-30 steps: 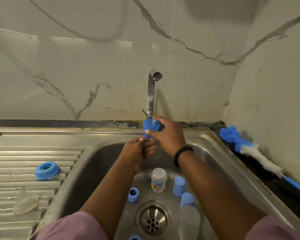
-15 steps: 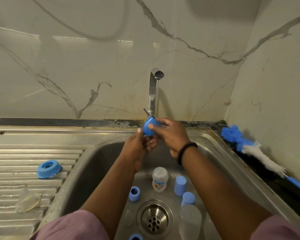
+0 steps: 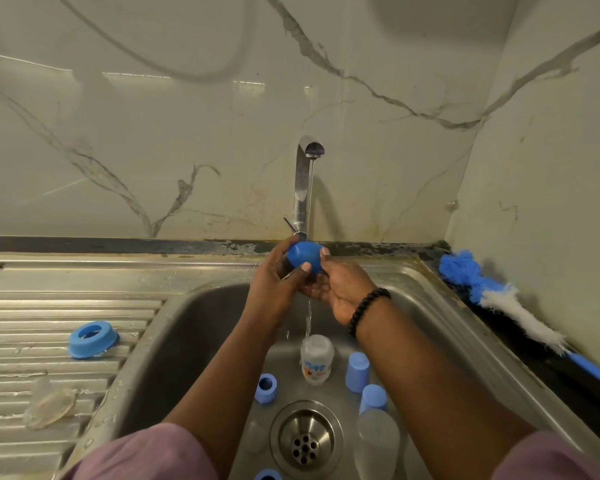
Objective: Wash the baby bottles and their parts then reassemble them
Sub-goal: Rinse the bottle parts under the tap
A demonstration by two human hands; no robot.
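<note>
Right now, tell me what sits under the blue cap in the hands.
Below the blue cap, water falls onto a small clear bottle in the sink. Fingers hide the cap's underside.

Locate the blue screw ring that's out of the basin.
Head view, left side: the blue screw ring lies on the ribbed drainboard, left of the sink basin, with a clear teat nearer the camera.

We are at a home kitchen sink: a steel basin with a ribbed drainboard at 9 o'clock and a tap running at 12. Marble-look wall panels rise behind it. A bottle brush lies at 3 o'clock, and baby bottle parts sit near the drain.
</note>
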